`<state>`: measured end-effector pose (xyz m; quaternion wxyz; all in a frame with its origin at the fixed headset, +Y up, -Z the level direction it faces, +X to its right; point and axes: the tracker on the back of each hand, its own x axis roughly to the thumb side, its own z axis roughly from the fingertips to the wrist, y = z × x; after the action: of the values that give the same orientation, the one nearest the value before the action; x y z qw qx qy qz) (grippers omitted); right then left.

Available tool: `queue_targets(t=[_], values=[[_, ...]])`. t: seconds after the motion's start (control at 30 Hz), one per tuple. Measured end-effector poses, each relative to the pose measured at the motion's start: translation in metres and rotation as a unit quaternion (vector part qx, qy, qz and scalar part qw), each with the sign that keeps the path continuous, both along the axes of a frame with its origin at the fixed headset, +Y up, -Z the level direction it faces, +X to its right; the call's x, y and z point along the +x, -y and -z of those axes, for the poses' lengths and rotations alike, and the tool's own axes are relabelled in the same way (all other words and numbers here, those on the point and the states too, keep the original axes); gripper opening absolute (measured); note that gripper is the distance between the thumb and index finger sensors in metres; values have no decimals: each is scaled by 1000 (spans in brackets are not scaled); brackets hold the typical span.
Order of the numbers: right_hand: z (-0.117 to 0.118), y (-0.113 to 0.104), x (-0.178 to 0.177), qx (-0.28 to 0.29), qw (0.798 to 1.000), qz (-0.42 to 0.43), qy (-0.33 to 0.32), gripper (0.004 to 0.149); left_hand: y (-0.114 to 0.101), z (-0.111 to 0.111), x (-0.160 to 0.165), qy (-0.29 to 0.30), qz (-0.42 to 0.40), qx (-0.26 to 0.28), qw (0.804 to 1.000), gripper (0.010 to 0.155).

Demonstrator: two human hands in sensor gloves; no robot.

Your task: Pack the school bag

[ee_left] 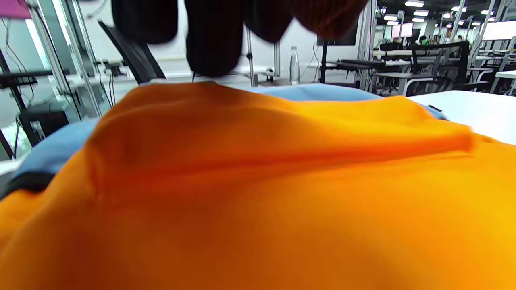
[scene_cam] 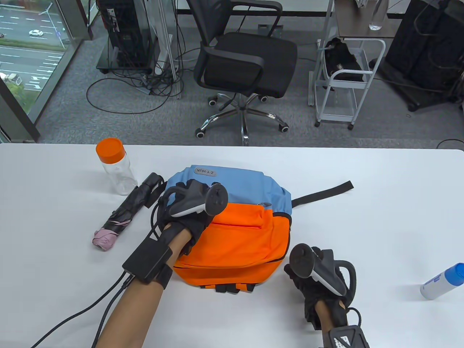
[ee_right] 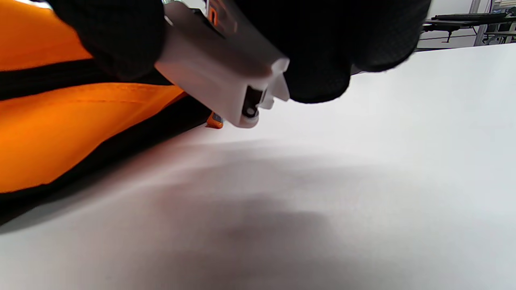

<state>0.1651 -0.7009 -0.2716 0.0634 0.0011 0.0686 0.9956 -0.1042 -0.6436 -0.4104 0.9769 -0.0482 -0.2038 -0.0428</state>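
The school bag (scene_cam: 239, 232), blue on top and orange below, lies flat mid-table, its front pocket zip closed. My left hand (scene_cam: 177, 203) rests on the bag's left side. In the left wrist view its fingers (ee_left: 209, 36) hang spread above the orange fabric (ee_left: 258, 181) and grip nothing that I can see. My right hand (scene_cam: 308, 275) sits on the table at the bag's near right corner. In the right wrist view its fingers (ee_right: 318, 60) curl around a small white plastic object (ee_right: 225, 76) beside the bag's black-trimmed edge (ee_right: 80, 121); I cannot tell what the object is.
A clear bottle with an orange cap (scene_cam: 114, 168) stands left of the bag. A folded black and pink umbrella (scene_cam: 125, 214) lies beside it. A white and blue bottle (scene_cam: 442, 281) lies at the right edge. A black strap (scene_cam: 322, 194) trails right from the bag.
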Motion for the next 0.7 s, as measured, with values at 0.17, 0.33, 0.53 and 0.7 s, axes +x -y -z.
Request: queue_targets(t=[0.17,0.33,0.53,0.7], values=[[0,-1,2,1,1000,13,0,73,16,17,5,-38,42,32,998,55],[-1,-1,4,-1,1000,25,-3,73,35,23,12,-59,103,-43,992,89],[0,-2,5,-2,1000,27,1,73,36,30,5,-58,42,-47,996,86],[-3,-10,7,18,999,26,4,73,24,32,11,-29,70,60,995,41]])
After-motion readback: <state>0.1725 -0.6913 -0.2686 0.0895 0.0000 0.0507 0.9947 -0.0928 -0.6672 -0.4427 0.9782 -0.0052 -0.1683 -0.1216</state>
